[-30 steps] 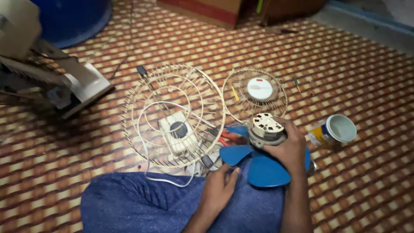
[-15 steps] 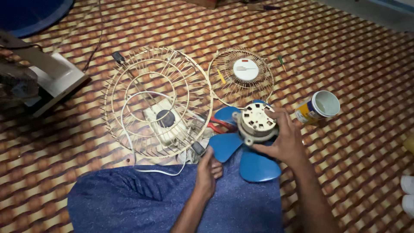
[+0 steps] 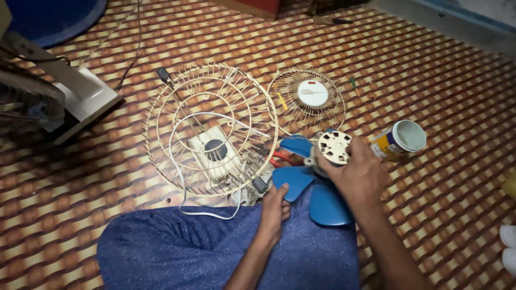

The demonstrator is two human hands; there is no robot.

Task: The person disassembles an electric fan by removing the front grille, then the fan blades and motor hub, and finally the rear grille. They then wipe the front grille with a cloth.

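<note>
A cream fan motor point(image 3: 334, 149) with blue fan blades point(image 3: 310, 188) is gripped by the right hand point(image 3: 357, 174) above the lap; one blade is pinched by the left hand point(image 3: 275, 207). Wire guards point(image 3: 212, 129) and a tin can point(image 3: 399, 140) are spread on a checkered woven mat point(image 3: 451, 80).

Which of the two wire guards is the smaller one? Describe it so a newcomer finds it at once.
Start at the large wire guard lying on the patterned mat. Just to its right, beyond the fan motor gripped in the right hand, lies the small wire guard. Unlike its bigger neighbour, it has a solid white round cap at its centre.
</note>
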